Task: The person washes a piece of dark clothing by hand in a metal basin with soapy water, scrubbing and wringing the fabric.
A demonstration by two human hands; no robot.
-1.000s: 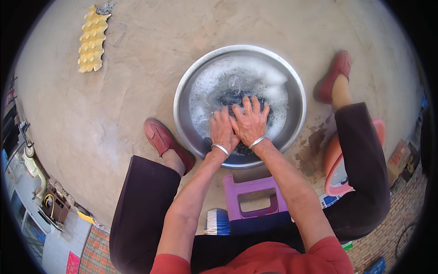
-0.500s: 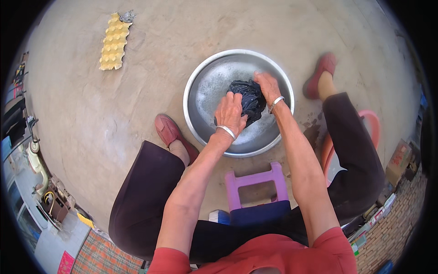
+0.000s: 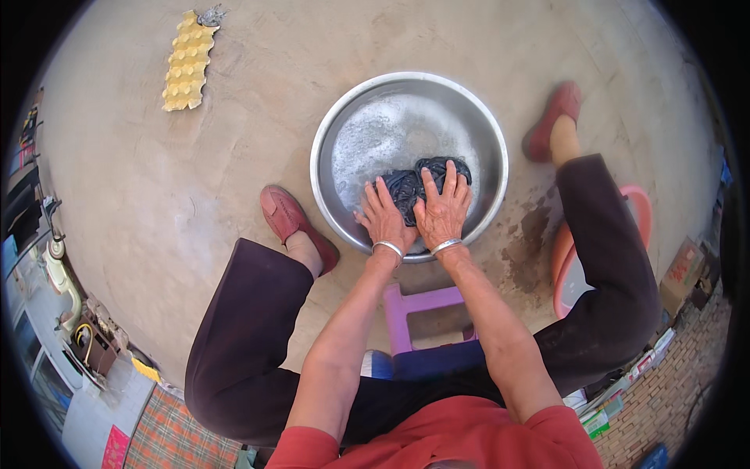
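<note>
Dark cloth (image 3: 404, 188): bunched in near half of metal basin (image 3: 316, 168)
Left hand (image 3: 388, 222): spread against cloth
Right hand (image 3: 442, 214): spread over cloth

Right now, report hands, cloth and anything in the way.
Left hand and right hand spread on dark cloth, palms down. Cloth bunched in metal basin, toward near side. Nothing seen blocking either hand.

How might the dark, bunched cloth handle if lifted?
The dark, bunched cloth is probably floppy, given its soft folds. It looks soaked, so likely heavy for its size; white suds in the round, silvery metal basin could make it slippery.
</note>
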